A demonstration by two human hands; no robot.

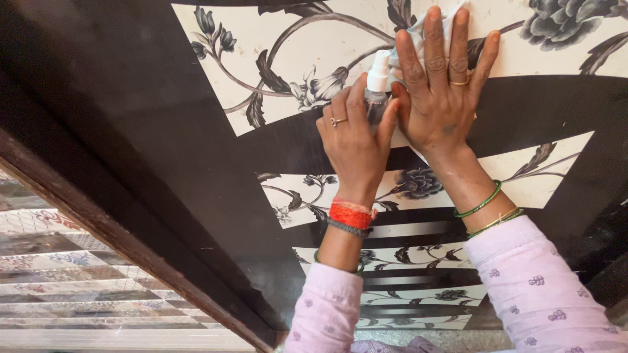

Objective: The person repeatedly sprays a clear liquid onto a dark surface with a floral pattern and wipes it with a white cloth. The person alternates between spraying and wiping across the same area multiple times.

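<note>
While the left hand [356, 140] is closed around a small spray bottle [376, 88], fingers wrapped about its clear body and the white nozzle cap standing clear above the knuckles, the right hand [441, 98] lies flat and spread, pressing a white cloth [418, 29] against the door panel [131, 131]. Only the cloth's upper edge shows past the fingertips. The bottle sits just beside the right thumb, held close to the panel. It appears light and rigid, likely slick if wet; a grip about the body, below the cap, looks soundest. The cloth is soft and limp, best held under a flat palm. The panel is glossy black with cream floral insets [314, 78]. Patterned tiling [72, 274] lies beyond the wooden frame [131, 245].
</note>
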